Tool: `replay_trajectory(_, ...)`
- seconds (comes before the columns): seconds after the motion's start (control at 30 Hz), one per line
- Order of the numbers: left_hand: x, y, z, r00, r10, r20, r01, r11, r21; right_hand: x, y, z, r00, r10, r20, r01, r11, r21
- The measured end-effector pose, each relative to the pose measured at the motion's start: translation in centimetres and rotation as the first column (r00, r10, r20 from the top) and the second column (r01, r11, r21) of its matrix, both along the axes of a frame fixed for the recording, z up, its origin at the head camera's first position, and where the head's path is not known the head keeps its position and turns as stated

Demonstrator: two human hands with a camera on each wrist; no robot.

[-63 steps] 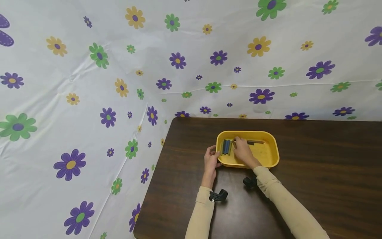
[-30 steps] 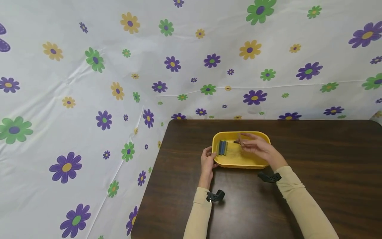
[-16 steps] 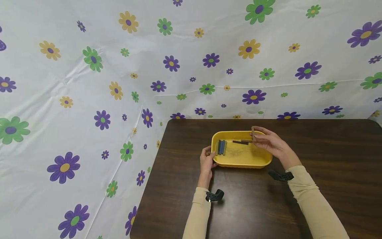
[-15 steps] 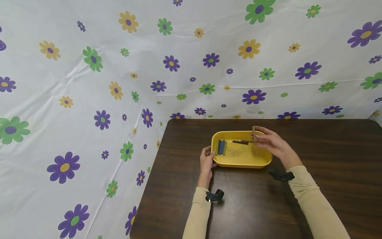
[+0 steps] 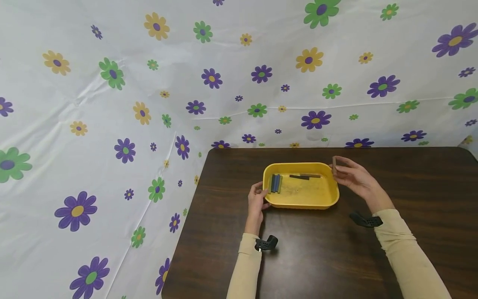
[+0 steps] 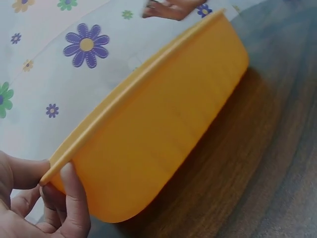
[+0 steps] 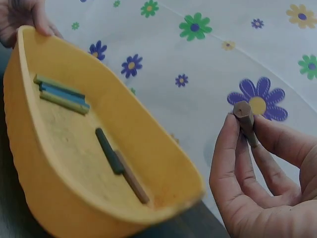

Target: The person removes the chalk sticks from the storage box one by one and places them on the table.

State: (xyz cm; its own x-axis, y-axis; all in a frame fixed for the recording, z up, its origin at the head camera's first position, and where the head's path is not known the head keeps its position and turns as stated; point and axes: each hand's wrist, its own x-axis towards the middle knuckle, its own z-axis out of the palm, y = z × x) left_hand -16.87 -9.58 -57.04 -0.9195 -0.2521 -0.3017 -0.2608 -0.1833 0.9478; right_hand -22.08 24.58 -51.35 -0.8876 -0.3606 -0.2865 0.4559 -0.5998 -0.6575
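Note:
A yellow plastic tray (image 5: 302, 205) stands on the table. My left hand (image 5: 256, 200) grips its left end, thumb on the rim and fingers below, as the left wrist view also shows. Just off the tray's right end, raised, my right hand (image 5: 357, 180) pinches a brown hexagonal stick (image 7: 244, 118) upright between thumb and fingertips. Several blue, dark and olive-green sticks (image 5: 275, 183) lie side by side at the left inside the tray. Along the far wall inside lie a dark stick (image 7: 109, 151) and another brown stick (image 7: 132, 178), end to end and touching.
The dark wood table (image 5: 317, 257) reaches back to a white flowered sheet (image 5: 231, 50) hanging behind and on the left. Each wrist wears a black camera mount, such as the left one (image 5: 267, 243).
My right hand has lifted the brown stick out from beside the left row and carried it right, past the tray's right end. The left hand has kept its hold on the tray.

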Motion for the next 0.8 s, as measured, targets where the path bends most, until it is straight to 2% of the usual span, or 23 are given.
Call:
replay_trajectory(0.13,-0.2,-0.5,0.1,0.999,-0.04,0.03,0.037,0.996,0.086,0.2,1.1,-0.6,1.0,-0.003,-0.003,0.003,0.999,0.053)
replay_trajectory(0.33,-0.4,-0.9,0.1,0.993,-0.092,0.07,0.076,0.976,0.205,0.7,2.9,-2.0,1.0,-0.01,-0.017,0.012,0.992,0.125)
replay_trajectory(0.6,-0.5,-0.9,0.3,0.992,-0.108,0.068,0.092,0.973,0.211,1.4,4.8,-3.4,0.999,-0.033,-0.015,0.035,0.978,0.207)
replay_trajectory(0.73,-0.5,-1.0,0.1,0.992,-0.108,0.058,0.095,0.977,0.192,1.6,5.5,-4.3,0.999,-0.043,-0.027,0.049,0.948,0.314)
replay_trajectory(0.8,-0.6,-1.0,0.0,0.993,-0.104,0.057,0.091,0.978,0.189,1.7,5.7,-4.6,0.998,-0.026,-0.055,0.047,0.906,0.422)
